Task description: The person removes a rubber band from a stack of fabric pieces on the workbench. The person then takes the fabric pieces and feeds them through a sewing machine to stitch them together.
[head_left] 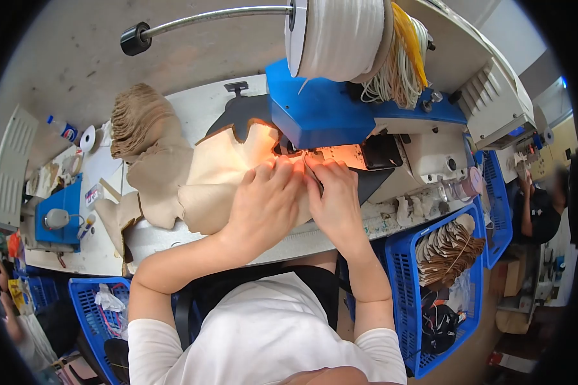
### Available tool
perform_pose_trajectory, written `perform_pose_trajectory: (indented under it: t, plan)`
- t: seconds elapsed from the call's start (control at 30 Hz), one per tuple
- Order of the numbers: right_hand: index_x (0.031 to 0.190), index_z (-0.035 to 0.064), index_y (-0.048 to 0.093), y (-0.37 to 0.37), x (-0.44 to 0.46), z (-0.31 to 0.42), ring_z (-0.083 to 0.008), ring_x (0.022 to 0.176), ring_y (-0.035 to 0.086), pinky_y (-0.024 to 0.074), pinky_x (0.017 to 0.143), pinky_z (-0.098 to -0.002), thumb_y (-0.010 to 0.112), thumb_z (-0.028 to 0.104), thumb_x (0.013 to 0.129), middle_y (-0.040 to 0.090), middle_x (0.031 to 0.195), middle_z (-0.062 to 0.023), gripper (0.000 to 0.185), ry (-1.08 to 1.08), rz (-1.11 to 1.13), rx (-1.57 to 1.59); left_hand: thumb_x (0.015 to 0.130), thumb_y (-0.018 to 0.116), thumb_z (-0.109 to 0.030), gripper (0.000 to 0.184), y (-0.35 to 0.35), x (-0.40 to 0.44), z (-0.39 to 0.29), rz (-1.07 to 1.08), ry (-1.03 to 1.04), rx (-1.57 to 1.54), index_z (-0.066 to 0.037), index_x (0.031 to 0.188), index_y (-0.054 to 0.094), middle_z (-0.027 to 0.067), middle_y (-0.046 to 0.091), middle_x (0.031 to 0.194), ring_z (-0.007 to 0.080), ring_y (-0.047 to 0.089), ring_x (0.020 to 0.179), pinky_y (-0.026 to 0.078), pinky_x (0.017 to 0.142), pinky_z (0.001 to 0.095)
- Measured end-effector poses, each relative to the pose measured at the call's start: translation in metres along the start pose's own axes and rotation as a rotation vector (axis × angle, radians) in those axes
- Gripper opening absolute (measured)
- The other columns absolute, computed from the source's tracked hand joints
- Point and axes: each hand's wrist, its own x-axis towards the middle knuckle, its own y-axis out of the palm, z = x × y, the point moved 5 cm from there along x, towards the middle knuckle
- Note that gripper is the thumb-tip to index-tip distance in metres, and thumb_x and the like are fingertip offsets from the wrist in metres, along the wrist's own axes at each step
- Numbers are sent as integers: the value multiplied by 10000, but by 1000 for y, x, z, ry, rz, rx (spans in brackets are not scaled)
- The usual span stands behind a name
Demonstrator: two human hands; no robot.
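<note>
A beige leather-like piece (215, 163) lies on the white worktable, its right end under the lit needle area of a blue sewing machine (321, 112). My left hand (270, 196) rests on the piece with fingers bent and pressed together near the needle area. Just right of it, my right hand (332, 192) has its thumb and fingers closed at the edge of the material; what they pinch is too small to make out. More beige pieces (157, 183) spread to the left, beside a fanned stack (141, 119) at the back left.
A large white spool (340, 38) hangs above the machine. Blue baskets (401, 308) with stacked pieces stand at the right, another basket (87, 289) at the lower left. A bottle (63, 128) stands at the back left. Other people (542, 215) are at both sides.
</note>
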Motion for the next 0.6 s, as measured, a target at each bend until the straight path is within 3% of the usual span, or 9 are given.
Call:
perform_pose_trajectory:
  t: [0.17, 0.27, 0.4, 0.6]
  plan:
    - [1117, -40, 621, 0, 7, 5, -280, 993, 556, 396, 848, -407, 559, 90, 865, 621, 1025, -137, 290, -27, 108, -66, 756, 591, -117, 357, 0, 4, 1, -1, -11, 1, -26, 1101, 601, 115, 571, 1030, 290, 544, 840, 499, 709, 385]
    - [1144, -61, 609, 5, 5, 4, -295, 995, 562, 400, 857, -414, 545, 88, 865, 620, 1027, -161, 322, -80, 38, -136, 777, 594, -120, 316, 3, 7, 3, -29, -10, 15, -27, 1078, 606, 126, 583, 1046, 299, 551, 841, 500, 710, 392]
    - [1134, -30, 624, 6, 8, 0, -327, 942, 573, 410, 849, -422, 544, 78, 865, 613, 980, -181, 300, -46, 26, -124, 796, 583, -171, 231, 8, 7, 5, -1, -10, 13, -45, 988, 608, 146, 561, 1089, 280, 541, 914, 467, 736, 392]
    - [1121, -44, 625, 7, 9, -3, -321, 934, 578, 410, 832, -424, 536, 83, 871, 618, 953, -178, 294, -7, 57, -75, 797, 590, -169, 199, 7, 9, 6, 27, 4, -5, -36, 943, 613, 164, 583, 1089, 286, 562, 842, 473, 731, 394]
